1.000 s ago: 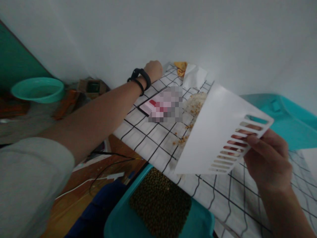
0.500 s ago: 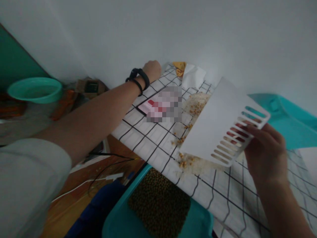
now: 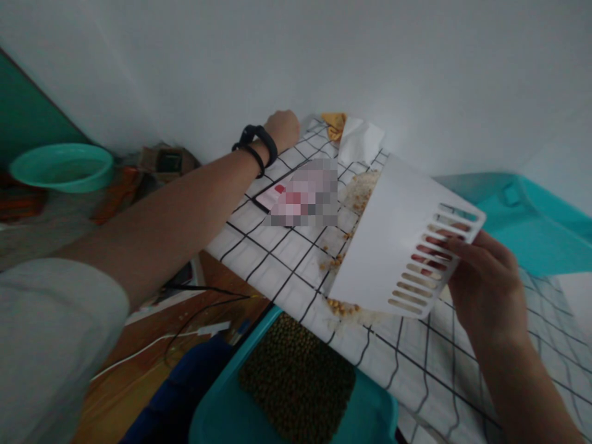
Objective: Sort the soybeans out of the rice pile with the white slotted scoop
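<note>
My right hand (image 3: pixel 488 287) grips a white plastic scraper (image 3: pixel 377 240) by its slotted end, fingers showing through the slots. Its flat blade slants down to the left over the checked tablecloth (image 3: pixel 282 259). Yellowish crumbs (image 3: pixel 342 306) and whitish residue lie under and along the blade's lower edge. My left hand (image 3: pixel 283 128), with a black band on the wrist, is closed in a fist at the tablecloth's far left edge. Its fingertips are hidden. Between the hands lies a phone (image 3: pixel 296 194) with a blurred screen.
White paper (image 3: pixel 361 140) and a yellow wrapper (image 3: pixel 333 125) lie by the wall. A turquoise tray (image 3: pixel 531 228) stands at right. Below the table edge, another turquoise tray (image 3: pixel 379 404) holds small greenish-brown grains (image 3: pixel 298 376). A green basin (image 3: pixel 62 166) and cables (image 3: pixel 222 295) are at left.
My right hand has moved left and slightly down with the scraper, its blade now covering more of the crumbs. My left hand has stayed nearly in place.
</note>
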Motion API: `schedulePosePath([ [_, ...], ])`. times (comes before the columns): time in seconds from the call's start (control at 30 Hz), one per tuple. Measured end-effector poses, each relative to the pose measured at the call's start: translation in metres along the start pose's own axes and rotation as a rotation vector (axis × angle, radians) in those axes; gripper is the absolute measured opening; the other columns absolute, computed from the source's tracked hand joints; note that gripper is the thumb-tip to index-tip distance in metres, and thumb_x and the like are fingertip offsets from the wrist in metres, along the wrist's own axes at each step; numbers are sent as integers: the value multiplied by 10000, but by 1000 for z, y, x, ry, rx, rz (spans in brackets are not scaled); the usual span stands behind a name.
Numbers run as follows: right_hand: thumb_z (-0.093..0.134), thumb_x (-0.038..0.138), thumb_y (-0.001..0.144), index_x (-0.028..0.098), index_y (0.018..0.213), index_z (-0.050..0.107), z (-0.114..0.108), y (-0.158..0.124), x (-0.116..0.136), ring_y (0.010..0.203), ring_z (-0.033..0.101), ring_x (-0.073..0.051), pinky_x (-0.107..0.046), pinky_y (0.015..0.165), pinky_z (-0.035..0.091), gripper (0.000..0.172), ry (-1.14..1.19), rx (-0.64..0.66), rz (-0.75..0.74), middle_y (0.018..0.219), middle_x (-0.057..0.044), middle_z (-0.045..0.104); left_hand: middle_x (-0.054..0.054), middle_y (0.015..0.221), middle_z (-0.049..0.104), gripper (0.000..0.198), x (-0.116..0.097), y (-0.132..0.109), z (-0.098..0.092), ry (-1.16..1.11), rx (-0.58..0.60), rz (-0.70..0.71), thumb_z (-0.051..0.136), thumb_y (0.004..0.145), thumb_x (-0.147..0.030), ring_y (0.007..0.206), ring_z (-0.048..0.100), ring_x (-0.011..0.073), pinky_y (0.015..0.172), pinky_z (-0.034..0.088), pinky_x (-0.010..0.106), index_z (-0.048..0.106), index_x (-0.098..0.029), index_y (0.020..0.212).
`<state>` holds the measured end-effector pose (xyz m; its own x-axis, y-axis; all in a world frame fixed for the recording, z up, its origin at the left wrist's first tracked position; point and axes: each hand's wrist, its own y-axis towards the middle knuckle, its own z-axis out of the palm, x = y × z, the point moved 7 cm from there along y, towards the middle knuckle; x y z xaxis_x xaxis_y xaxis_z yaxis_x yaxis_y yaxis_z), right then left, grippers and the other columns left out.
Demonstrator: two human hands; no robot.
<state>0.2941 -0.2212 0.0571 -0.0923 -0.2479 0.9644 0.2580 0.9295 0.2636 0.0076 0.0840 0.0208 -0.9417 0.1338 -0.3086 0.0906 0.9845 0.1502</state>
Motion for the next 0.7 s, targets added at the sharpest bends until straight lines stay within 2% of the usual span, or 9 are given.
schedulePosePath([
  [0.3, 745, 137, 785, 263, 796, 849, 3, -2, 4, 697, 758, -150, -232, 622, 627, 164, 21, -13, -19, 852, 27, 823, 123, 1262, 733, 320, 1, 1, 1, -3, 0, 2, 645, 994, -355, 1238, 678, 266, 1097, 549, 529, 709, -134, 1217],
  [0.47, 742, 129, 788, 296, 780, 843, 5, -3, 7, 763, 784, -185, -272, 640, 642, 196, 29, 1, -47, 845, 28, 828, 127, 1283, 728, 315, -2, -3, -2, -4, 0, 4, 643, 995, -361, 1262, 666, 268, 1115, 534, 535, 713, -129, 1195],
  [0.7, 743, 169, 805, 300, 857, 860, 12, -7, 5, 648, 777, -211, -324, 593, 660, 184, 27, 99, 15, 775, 5, 817, 126, 1273, 732, 330, -2, -3, -2, -3, 3, -18, 641, 995, -375, 1241, 679, 265, 1096, 550, 526, 710, -132, 1209],
])
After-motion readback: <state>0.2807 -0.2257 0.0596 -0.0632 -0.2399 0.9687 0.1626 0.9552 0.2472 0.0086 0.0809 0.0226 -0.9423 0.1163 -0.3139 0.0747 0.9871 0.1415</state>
